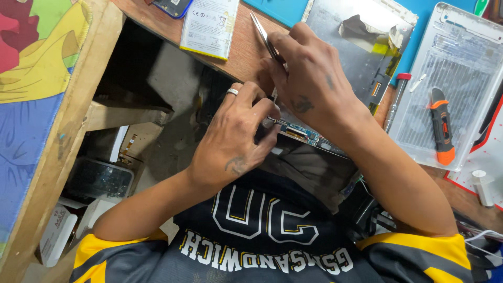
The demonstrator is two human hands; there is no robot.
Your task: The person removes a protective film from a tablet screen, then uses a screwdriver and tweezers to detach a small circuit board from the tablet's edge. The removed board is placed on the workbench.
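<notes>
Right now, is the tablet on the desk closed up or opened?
Opened. The tablet lies with bare metal inside showing, a circuit board exposed at its near edge, and its white back cover set apart beside it.

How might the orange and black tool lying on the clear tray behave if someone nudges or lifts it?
The orange and black tool looks chunky and rigid, so it would probably stay stiff when lifted. Its flattish body lies lengthwise on the ribbed clear tray, so it seems more likely to slide than roll. The dark grip sections may make it less slippery in the fingers.
</notes>
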